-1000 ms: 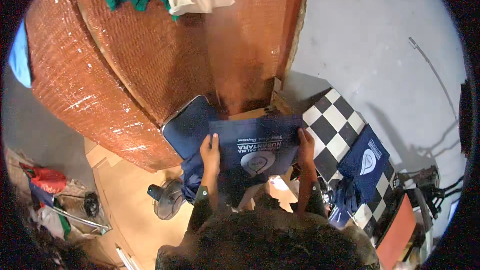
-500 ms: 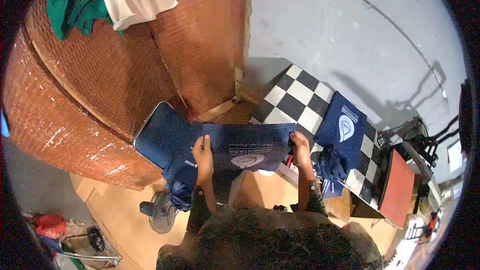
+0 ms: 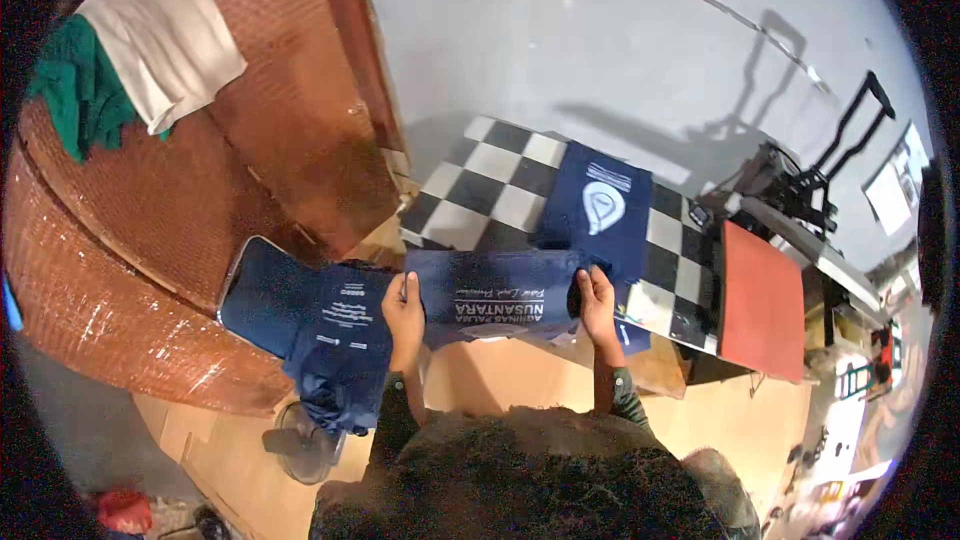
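Note:
A navy printed cloth (image 3: 490, 275) is stretched between my two hands, its far edge nearly straight and its pale print facing me. My left hand (image 3: 404, 315) pinches its left end, thumb on top. At the right end my right hand (image 3: 597, 305) grips it the same way. Beyond the right hand, another navy cloth (image 3: 595, 175) with a white drop-shaped print lies flat on the checkered table (image 3: 500, 170). Left of my left hand, a navy cloth (image 3: 345, 305) with small white print hangs, bunched at its lower end, beside a dark rounded board (image 3: 260, 295).
A shiny brown textured panel (image 3: 130, 270) stands at the left, with white cloth (image 3: 165, 35) and green cloth (image 3: 75, 85) over it. At right is a red-orange flat panel (image 3: 762, 300) near black metal handles (image 3: 850, 130). A clear round object (image 3: 303, 448) sits at lower left.
The view has swung to the right, so the table and brown panel sit further left. Both hands still hold the cloth, and more of its print shows.

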Available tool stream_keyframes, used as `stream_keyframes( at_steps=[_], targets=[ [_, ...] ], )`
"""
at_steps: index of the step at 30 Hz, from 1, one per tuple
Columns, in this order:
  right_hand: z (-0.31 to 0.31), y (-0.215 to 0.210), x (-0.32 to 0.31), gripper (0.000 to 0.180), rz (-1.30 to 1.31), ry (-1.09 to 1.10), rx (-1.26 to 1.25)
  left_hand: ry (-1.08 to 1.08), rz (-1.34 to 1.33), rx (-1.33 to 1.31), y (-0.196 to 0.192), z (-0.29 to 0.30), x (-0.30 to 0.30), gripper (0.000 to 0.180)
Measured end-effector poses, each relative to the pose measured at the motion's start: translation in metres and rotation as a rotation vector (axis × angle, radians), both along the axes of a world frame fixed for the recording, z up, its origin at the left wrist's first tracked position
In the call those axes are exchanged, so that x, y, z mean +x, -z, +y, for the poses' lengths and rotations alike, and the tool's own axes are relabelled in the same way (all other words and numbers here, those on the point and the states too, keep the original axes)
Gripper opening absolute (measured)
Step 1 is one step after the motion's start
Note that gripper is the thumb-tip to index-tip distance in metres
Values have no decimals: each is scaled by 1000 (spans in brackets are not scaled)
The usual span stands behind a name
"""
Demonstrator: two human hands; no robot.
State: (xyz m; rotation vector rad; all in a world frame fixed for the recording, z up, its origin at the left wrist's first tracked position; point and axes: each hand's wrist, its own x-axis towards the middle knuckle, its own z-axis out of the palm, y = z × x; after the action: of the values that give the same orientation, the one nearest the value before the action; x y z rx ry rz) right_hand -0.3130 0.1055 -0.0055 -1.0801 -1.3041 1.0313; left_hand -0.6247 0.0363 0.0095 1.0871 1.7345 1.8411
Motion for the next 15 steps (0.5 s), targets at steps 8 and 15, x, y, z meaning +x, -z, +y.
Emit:
stream_keyframes(
  at_steps=[8, 15],
  targets=[
    [-53, -7, 157, 2, 161, 66, 50, 130, -64, -1, 17, 1, 139, 27],
    [-102, -17, 265, 3, 98, 280, 42, 247, 63, 41, 27, 5, 243, 22]
  ],
)
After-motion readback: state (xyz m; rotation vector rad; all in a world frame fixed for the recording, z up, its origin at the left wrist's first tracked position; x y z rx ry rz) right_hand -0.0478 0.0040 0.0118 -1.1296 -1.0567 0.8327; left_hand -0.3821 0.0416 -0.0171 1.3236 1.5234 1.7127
